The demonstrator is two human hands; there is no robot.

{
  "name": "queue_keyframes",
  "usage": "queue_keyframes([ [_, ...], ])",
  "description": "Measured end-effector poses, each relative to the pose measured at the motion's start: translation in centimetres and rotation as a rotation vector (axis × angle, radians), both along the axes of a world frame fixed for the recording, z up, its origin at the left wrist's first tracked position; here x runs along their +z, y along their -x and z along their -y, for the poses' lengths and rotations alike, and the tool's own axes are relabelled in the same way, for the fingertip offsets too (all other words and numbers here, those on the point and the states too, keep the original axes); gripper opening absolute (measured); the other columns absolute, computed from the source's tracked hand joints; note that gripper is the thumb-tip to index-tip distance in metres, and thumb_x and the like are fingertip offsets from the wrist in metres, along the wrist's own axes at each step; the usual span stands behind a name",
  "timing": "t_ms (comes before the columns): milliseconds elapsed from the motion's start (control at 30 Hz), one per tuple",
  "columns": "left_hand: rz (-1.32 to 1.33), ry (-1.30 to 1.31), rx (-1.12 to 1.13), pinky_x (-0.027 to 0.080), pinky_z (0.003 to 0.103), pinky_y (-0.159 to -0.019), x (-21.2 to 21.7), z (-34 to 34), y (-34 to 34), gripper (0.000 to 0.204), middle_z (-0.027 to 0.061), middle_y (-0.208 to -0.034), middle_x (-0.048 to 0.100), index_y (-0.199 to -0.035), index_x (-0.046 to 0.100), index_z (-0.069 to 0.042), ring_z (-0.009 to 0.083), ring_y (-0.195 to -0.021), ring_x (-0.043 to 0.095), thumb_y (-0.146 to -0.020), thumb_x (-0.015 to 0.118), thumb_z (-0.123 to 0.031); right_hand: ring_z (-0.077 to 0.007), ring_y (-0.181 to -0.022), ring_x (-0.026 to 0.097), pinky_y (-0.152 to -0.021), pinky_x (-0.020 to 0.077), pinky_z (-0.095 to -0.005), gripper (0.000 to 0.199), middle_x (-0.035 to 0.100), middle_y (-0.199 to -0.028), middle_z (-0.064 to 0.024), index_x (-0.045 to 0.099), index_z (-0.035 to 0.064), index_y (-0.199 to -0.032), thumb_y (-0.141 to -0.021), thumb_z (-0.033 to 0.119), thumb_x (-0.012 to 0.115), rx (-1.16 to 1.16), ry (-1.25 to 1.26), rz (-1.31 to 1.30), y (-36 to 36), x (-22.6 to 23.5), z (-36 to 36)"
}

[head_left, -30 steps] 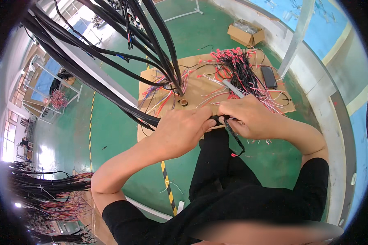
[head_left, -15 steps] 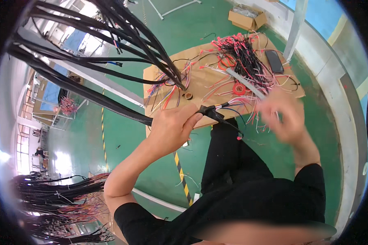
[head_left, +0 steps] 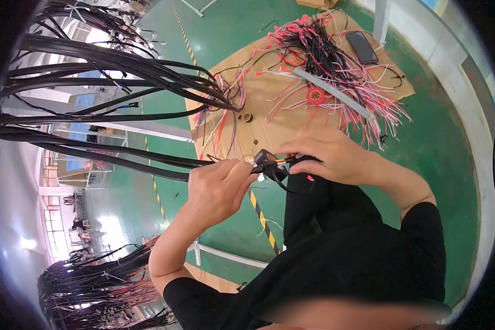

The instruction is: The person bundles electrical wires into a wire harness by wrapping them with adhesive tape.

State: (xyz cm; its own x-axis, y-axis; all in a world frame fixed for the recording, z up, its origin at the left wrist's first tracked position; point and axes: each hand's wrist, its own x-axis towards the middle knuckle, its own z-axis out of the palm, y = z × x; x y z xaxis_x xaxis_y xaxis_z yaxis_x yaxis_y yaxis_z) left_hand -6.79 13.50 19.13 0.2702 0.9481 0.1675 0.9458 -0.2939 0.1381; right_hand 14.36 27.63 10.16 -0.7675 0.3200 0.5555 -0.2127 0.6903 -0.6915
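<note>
My left hand (head_left: 217, 188) is closed around a black sheathed cable (head_left: 173, 175) that runs in from the left. Just past its fingertips, a dark shiny loop (head_left: 265, 158), perhaps tape, sits on the cable's end; its kind is unclear. My right hand (head_left: 333, 157) pinches the wires leaving that end, with a short yellow and white stretch showing between the hands. A thin black wire with a red tip (head_left: 311, 178) hangs below. Beyond the right hand, a steel ruler (head_left: 335, 93) lies across loose wires on the cardboard-topped table (head_left: 280, 124).
Black wires with red ends (head_left: 319, 47) are heaped at the table's far right, near a red tape roll (head_left: 315, 95) and a phone (head_left: 362, 47). Thick black cables (head_left: 148, 60) cross the upper left. A small brown ring (head_left: 247, 117) lies mid-table. More harnesses (head_left: 99, 280) hang lower left.
My right hand has come left from beside the ruler's near end and now grips the wires by my left hand. The view has shifted, and the ruler lies apart from the hand.
</note>
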Motion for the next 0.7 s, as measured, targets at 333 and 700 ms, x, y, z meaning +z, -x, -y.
queue_keyframes([
  [333, -0.061, 0.004, -0.012, 0.047, 0.037, -0.053, -0.5, 0.3, -0.4, 0.016, 0.0088, -0.075, 0.063, -0.088, 0.061, -0.004, 0.0275, -0.063, 0.062, -0.08, 0.073, -0.01, -0.0301, -0.096, 0.062, -0.085, 0.0501, -0.0393, 0.034, 0.063, -0.106, -0.0125, 0.065, 0.0055, -0.116, -0.083, 0.011, 0.072, -0.035, -0.075, -0.064, -0.9, 2.0, -1.0],
  [700, -0.183, -0.165, 0.04, 0.041, 0.036, -0.048, -1.8, -1.1, 0.3, 0.02, 0.0058, -0.065, 0.05, -0.077, 0.054, -0.008, 0.0233, -0.055, 0.053, -0.079, 0.073, -0.013, -0.0311, -0.099, 0.064, -0.085, 0.0517, -0.0431, 0.029, 0.063, -0.112, -0.0202, 0.064, -0.007, -0.114, -0.101, -0.002, 0.038, 0.953, 1.118, -0.647, 0.3, 4.0, 7.7],
])
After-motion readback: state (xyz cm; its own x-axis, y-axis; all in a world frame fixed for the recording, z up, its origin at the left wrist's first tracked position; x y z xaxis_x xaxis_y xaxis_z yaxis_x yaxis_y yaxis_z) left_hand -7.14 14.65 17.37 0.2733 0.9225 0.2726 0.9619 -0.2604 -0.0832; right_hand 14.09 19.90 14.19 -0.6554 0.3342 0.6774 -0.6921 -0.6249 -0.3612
